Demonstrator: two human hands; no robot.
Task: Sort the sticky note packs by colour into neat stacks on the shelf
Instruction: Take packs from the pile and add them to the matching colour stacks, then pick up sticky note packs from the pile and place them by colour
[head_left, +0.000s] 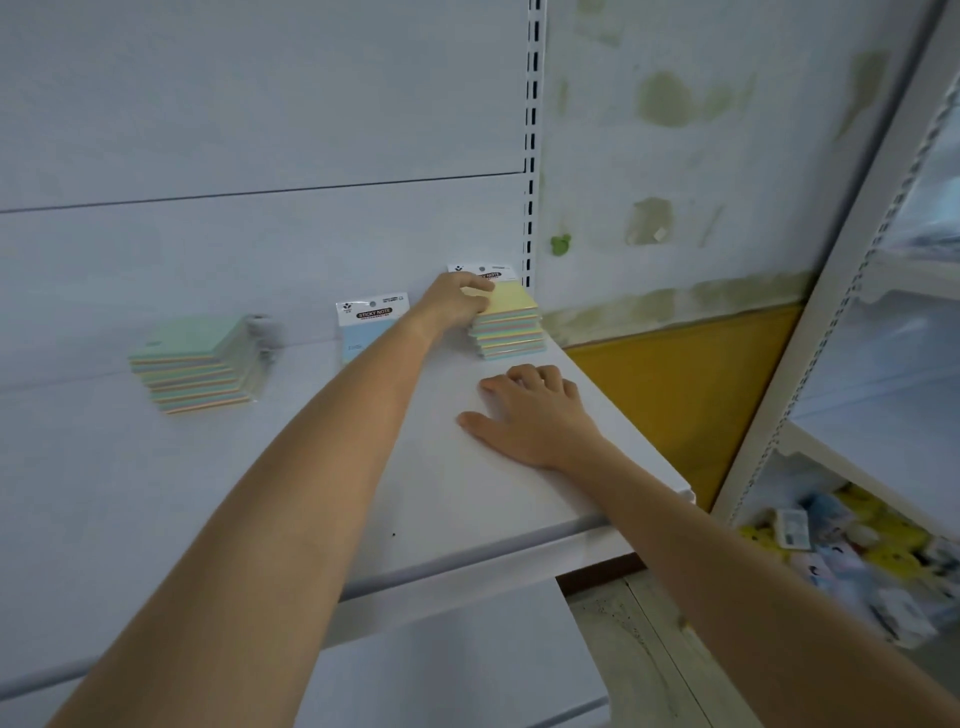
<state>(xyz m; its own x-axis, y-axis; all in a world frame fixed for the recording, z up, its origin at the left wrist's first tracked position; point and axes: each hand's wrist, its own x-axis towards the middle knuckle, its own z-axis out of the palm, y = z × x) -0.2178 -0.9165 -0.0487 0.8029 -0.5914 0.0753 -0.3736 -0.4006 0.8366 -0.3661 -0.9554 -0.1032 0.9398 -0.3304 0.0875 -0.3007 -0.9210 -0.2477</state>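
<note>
Left hand (460, 301) is way out at the back right corner of the white metal shelf (260, 493). Its fingers are curled over the top pack of the yellow-topped stack of sticky note packs (511, 327), so it's gripping that one. Packs in that stack are a bit staggered with pastel edges showing, and the top one's white header card pokes up behind the fingers.

Right hand (530, 410) just sits palm down on the shelf in front of that stack, fingers loosely bent, thumb out to the left, holding nothing.

Just left of the gripped stack there's a single light blue sticky note pack (366, 330) with a "STICKY NOTE" header. It looks like it's standing against the back panel. Well off to the left sits a green-topped stack of sticky note packs (200, 366), stepped rather than squared up and kinda blurry.

Off to the right, a second white shelving unit (831, 441) has yellow and blue plush toys (872, 556) on a lower level.
</note>
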